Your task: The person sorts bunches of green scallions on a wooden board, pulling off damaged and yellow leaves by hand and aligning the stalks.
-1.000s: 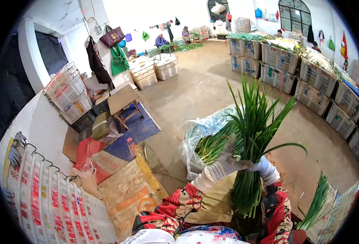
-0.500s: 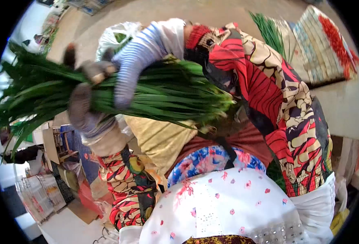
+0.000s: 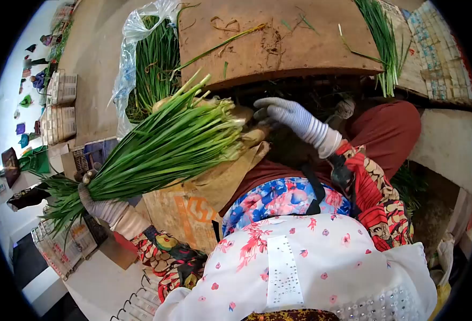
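Note:
A large bunch of garlic chives lies tilted across my lap, pale stem ends up to the right, leaf tips down to the left. My left hand, in a dirty grey glove, is wrapped round the leafy part near the tips. Just right of the pale ends, apart from them, is my right hand in a blue-striped glove. Its fingers stretch to the left and hold nothing. Beneath the bunch, a tan sack-like cloth covers my leg.
Ahead stands a brown board with loose leaves and dirt on it. More chives fill a clear plastic bag at its left. Another pile of chives lies at its right, beside woven sacking. White crates stand far left.
The bunch has swung from level to tilted, its stem ends now up and nearer the bag. My right hand has let go and moved right; my left still grips it. The board has come into view.

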Motion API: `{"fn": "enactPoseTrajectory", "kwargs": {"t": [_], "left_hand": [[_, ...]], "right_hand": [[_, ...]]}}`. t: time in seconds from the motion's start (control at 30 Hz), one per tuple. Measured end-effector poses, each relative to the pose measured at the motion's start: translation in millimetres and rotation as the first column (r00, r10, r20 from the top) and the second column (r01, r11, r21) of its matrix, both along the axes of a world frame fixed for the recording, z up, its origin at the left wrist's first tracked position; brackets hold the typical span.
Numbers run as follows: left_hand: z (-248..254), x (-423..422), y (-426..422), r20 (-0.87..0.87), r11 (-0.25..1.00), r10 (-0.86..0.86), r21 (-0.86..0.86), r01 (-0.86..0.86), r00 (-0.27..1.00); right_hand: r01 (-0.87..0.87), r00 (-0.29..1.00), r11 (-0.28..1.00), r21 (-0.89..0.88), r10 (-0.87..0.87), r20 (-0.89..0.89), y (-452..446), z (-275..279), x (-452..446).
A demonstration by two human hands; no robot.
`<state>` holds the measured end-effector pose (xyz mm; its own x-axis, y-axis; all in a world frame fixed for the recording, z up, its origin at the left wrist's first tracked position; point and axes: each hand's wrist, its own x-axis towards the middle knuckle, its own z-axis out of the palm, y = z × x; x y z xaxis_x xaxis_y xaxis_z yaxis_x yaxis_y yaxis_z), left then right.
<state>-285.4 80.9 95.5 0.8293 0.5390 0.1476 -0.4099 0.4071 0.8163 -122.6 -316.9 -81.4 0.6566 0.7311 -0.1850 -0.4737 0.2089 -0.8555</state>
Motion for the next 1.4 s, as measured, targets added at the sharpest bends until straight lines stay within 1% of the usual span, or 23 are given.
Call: {"fn": "enactPoseTrajectory", "kwargs": {"t": [0.1,0.27,0.33,0.37,0.43,0.53,0.57,0.6,0.67,0.7,0.77,0.8,0.87,0.9,0.97,1.03,1.1,1.13,1.2,1.23,1.3,1.37,1.4], "left_hand": [[-4,-12,8,-0.054,0.994,0.065,-0.082,-0.069,0.996],[-5,-10,10,-0.017,0.954,-0.201,-0.229,0.192,0.979],[-7,-19,14,0.004,0.958,-0.16,-0.24,0.156,0.987],[-9,-22,17,0.017,0.961,-0.122,-0.247,0.122,0.992],[-12,-32,22,0.01,0.972,-0.08,-0.221,0.08,0.997],[-14,-44,31,-0.044,0.98,-0.081,-0.186,0.071,0.996],[-21,-41,31,-0.093,0.98,-0.114,-0.174,0.097,0.989],[-20,-39,27,-0.091,0.979,-0.111,-0.179,0.094,0.99],[-20,-32,13,-0.157,0.957,0.216,-0.161,-0.241,0.964],[-22,-37,16,-0.16,0.953,0.226,-0.167,-0.252,0.961],[-27,-41,35,-0.032,0.96,-0.017,-0.281,0.007,0.999],[-33,-42,38,-0.104,0.974,0.132,-0.172,-0.148,0.986],[-34,-40,37,-0.094,0.975,0.117,-0.177,-0.132,0.989],[-34,-39,36,-0.092,0.975,0.113,-0.181,-0.128,0.989],[-31,-37,35,-0.042,0.972,0.061,-0.227,-0.069,0.997],[-23,-40,36,-0.014,0.909,-0.23,-0.361,0.209,0.973],[-29,-40,42,-0.058,0.949,-0.089,-0.308,0.067,0.994],[-32,-39,43,-0.089,0.965,0.063,-0.25,-0.083,0.994],[-24,-32,24,-0.082,0.977,0.089,-0.189,-0.103,0.993],[-19,-27,15,-0.076,0.985,0.113,-0.125,-0.122,0.991],[-21,-29,21,-0.057,0.987,0.112,-0.114,-0.118,0.992],[-19,-29,21,-0.043,0.985,-0.002,-0.171,-0.005,0.999],[-18,-26,16,-0.042,0.985,-0.003,-0.172,-0.004,0.999]], "right_hand": [[0.107,0.916,0.992,-0.061,-0.075,0.394,20,8,-18],[0.193,0.68,0.937,-0.293,0.087,0.728,46,41,-5],[0.185,0.333,0.868,-0.461,0.386,0.86,52,49,-3],[0.182,0.326,0.866,-0.466,0.394,0.86,50,49,0],[0.268,0.058,0.889,-0.372,0.371,0.927,36,44,7],[0.388,0.105,0.609,-0.692,0.717,0.689,-36,-36,29],[0.162,0.292,-0.008,-0.987,0.956,0.04,-59,-58,47],[0.163,0.288,-0.013,-0.987,0.957,0.035,-76,-67,48],[0.142,0.361,-0.184,-0.973,0.924,-0.122,-104,-82,51],[0.123,0.39,-0.267,-0.956,0.899,-0.201,-109,-83,52],[0.152,0.526,0.254,-0.955,0.797,0.296,-50,-21,45],[0.167,0.572,0.656,-0.736,0.544,0.614,-27,-18,41],[0.1,0.762,0.894,-0.436,0.212,0.612,25,9,35],[0.08,0.821,0.947,-0.312,0.115,0.559,44,17,32],[0.007,0.83,0.954,-0.301,0.162,0.533,70,25,30],[-0.07,0.845,0.956,-0.284,0.209,0.493,88,25,27],[0.0,0.819,0.965,-0.261,0.15,0.554,91,28,27],[0.086,0.624,0.925,-0.37,0.239,0.744,88,32,28],[0.244,0.135,0.876,-0.416,0.394,0.909,85,41,30],[0.248,0.132,0.875,-0.416,0.395,0.909,82,46,31],[0.248,-0.125,0.924,-0.293,0.33,0.936,76,53,30],[0.234,-0.151,0.949,-0.21,0.249,0.957,74,57,28],[0.203,-0.077,0.957,-0.206,0.225,0.971,73,65,26]]}}
